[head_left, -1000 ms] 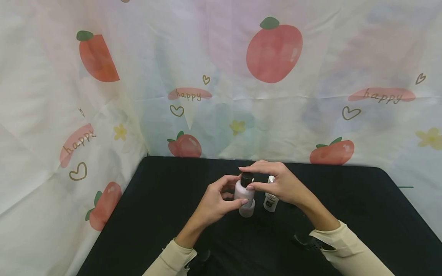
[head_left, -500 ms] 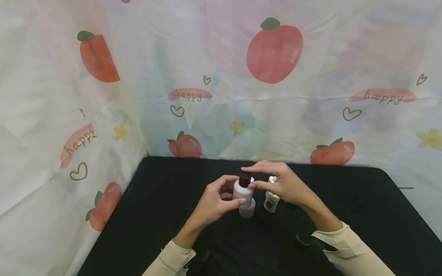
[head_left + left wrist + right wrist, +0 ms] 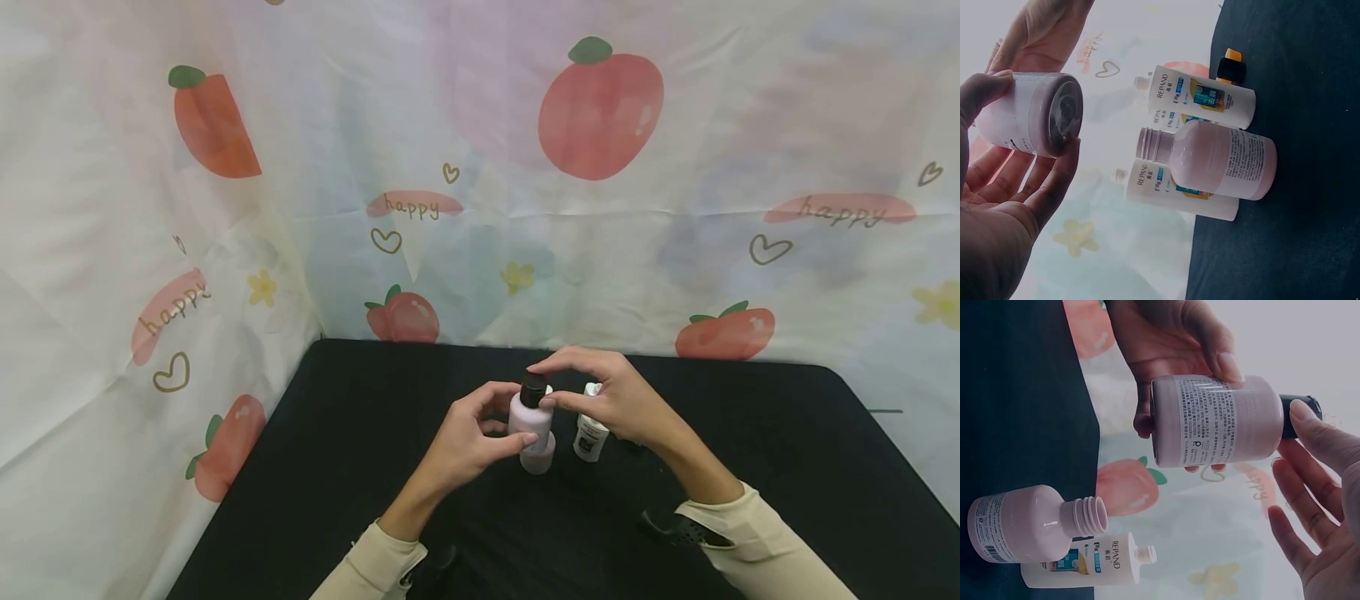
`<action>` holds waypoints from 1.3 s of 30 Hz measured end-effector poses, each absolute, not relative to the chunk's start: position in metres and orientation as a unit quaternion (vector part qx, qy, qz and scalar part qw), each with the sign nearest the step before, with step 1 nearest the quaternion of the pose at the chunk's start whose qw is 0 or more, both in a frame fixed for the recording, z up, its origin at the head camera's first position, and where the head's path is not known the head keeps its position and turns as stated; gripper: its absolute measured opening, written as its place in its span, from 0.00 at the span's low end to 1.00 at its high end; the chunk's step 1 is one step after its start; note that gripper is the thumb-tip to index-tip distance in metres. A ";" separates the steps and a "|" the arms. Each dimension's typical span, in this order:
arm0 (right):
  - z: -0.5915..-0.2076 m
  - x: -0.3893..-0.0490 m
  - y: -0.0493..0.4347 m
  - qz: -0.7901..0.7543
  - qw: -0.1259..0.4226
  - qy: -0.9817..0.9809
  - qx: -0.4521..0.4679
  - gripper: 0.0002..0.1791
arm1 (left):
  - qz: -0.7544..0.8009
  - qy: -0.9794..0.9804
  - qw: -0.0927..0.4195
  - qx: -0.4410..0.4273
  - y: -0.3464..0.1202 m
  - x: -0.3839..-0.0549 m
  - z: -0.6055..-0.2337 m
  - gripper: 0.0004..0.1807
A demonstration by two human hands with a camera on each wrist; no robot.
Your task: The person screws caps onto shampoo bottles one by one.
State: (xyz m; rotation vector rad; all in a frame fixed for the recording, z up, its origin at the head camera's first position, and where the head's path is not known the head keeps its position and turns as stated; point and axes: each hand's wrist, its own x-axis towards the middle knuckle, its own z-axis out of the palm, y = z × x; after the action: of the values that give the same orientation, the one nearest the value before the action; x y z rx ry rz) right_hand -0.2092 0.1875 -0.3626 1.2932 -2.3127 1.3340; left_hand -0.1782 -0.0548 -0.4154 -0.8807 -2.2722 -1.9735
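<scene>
My left hand point(image 3: 465, 433) holds a pale pink lotion bottle point(image 3: 1219, 422) in the air, thumb on one side and fingers on the other. At its top is a black cap point(image 3: 1300, 417), which my right hand point(image 3: 626, 400) pinches between thumb and index finger. The other right fingers are spread away from the cap in the right wrist view. A second pink bottle point(image 3: 1225, 159) stands below on the table, its threaded neck bare. In the head view the held bottle partly covers this second bottle.
White REPAND bottles point(image 3: 1210, 97) with uncapped necks stand behind the second pink bottle. A small black and orange object point(image 3: 1231, 67) is near them. Black cloth covers the table point(image 3: 360, 408); a fruit-print curtain point(image 3: 480, 250) hangs along its back and left edges.
The held bottle tipped slightly left, then came back a little. My right fingertips have shifted slightly right at the cap. Both hands otherwise stay in nearly the same place.
</scene>
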 end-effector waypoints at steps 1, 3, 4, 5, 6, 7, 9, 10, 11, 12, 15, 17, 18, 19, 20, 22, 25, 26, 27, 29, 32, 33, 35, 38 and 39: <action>-0.363 -0.209 0.187 0.448 0.086 -0.778 0.432 0.25 | -0.630 -0.725 0.002 -0.280 -0.055 -0.178 -0.415 0.29; -0.362 -0.208 0.187 0.449 0.082 -0.780 0.427 0.26 | -0.630 -0.725 0.001 -0.278 -0.054 -0.178 -0.416 0.29; -0.363 -0.208 0.186 0.451 0.079 -0.781 0.426 0.25 | -0.630 -0.725 0.000 -0.277 -0.054 -0.178 -0.416 0.29; -0.363 -0.208 0.186 0.452 0.076 -0.781 0.425 0.25 | -0.630 -0.726 -0.002 -0.277 -0.054 -0.178 -0.416 0.29; -0.363 -0.207 0.185 0.452 0.075 -0.780 0.426 0.25 | -0.629 -0.727 -0.003 -0.276 -0.053 -0.178 -0.416 0.29; -0.364 -0.207 0.185 0.454 0.072 -0.780 0.425 0.25 | -0.628 -0.727 -0.003 -0.277 -0.053 -0.178 -0.416 0.29; -0.364 -0.207 0.184 0.456 0.069 -0.779 0.425 0.25 | -0.628 -0.727 -0.003 -0.277 -0.052 -0.178 -0.416 0.30; -0.364 -0.208 0.184 0.457 0.068 -0.778 0.425 0.24 | -0.628 -0.727 -0.003 -0.278 -0.052 -0.178 -0.416 0.30; -0.365 -0.208 0.184 0.458 0.069 -0.777 0.426 0.24 | -0.628 -0.727 -0.002 -0.277 -0.052 -0.178 -0.416 0.30; -0.364 -0.208 0.184 0.458 0.071 -0.776 0.428 0.24 | -0.629 -0.726 -0.002 -0.277 -0.052 -0.178 -0.416 0.30; -0.363 -0.208 0.183 0.459 0.074 -0.775 0.429 0.25 | -0.631 -0.725 0.000 -0.277 -0.052 -0.178 -0.416 0.31; -0.362 -0.207 0.182 0.460 0.071 -0.774 0.428 0.26 | -0.632 -0.722 0.002 -0.282 -0.051 -0.178 -0.415 0.31; -0.362 -0.207 0.181 0.460 0.070 -0.775 0.428 0.26 | -0.633 -0.720 0.002 -0.285 -0.050 -0.179 -0.415 0.31; -0.362 -0.207 0.181 0.460 0.067 -0.777 0.425 0.27 | -0.633 -0.719 0.003 -0.287 -0.050 -0.179 -0.415 0.31; -0.362 -0.207 0.180 0.460 0.064 -0.777 0.424 0.27 | -0.634 -0.717 0.004 -0.291 -0.049 -0.179 -0.415 0.31; -0.362 -0.206 0.179 0.459 0.059 -0.780 0.421 0.27 | -0.635 -0.714 0.004 -0.295 -0.048 -0.179 -0.415 0.31; -0.362 -0.206 0.177 0.458 0.060 -0.780 0.423 0.27 | -0.637 -0.712 0.003 -0.297 -0.047 -0.178 -0.415 0.30; -0.363 -0.206 0.177 0.458 0.060 -0.779 0.424 0.27 | -0.638 -0.711 0.003 -0.297 -0.047 -0.178 -0.415 0.30; -0.363 -0.206 0.177 0.458 0.060 -0.778 0.425 0.27 | -0.638 -0.710 0.003 -0.296 -0.047 -0.178 -0.416 0.30; -0.363 -0.207 0.176 0.459 0.063 -0.774 0.431 0.26 | -0.639 -0.711 0.003 -0.295 -0.047 -0.178 -0.416 0.29; -0.364 -0.206 0.177 0.461 0.064 -0.771 0.436 0.25 | -0.638 -0.712 0.004 -0.292 -0.047 -0.177 -0.416 0.30; -0.364 -0.206 0.177 0.461 0.064 -0.769 0.438 0.25 | -0.638 -0.713 0.005 -0.292 -0.047 -0.177 -0.416 0.30; -0.364 -0.206 0.178 0.460 0.063 -0.771 0.436 0.25 | -0.637 -0.713 0.006 -0.292 -0.048 -0.177 -0.416 0.30; -0.363 -0.205 0.180 0.457 0.062 -0.776 0.430 0.25 | -0.634 -0.716 0.006 -0.293 -0.049 -0.176 -0.415 0.30; -0.362 -0.205 0.181 0.455 0.063 -0.779 0.427 0.26 | -0.632 -0.718 0.007 -0.292 -0.050 -0.176 -0.415 0.30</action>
State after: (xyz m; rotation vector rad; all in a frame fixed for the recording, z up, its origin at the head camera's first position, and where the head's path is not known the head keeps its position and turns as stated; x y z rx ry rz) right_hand -0.2045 0.1807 -0.3624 1.2921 -2.3531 1.3756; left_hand -0.1761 -0.0499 -0.4150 -0.9123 -2.2437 -1.9775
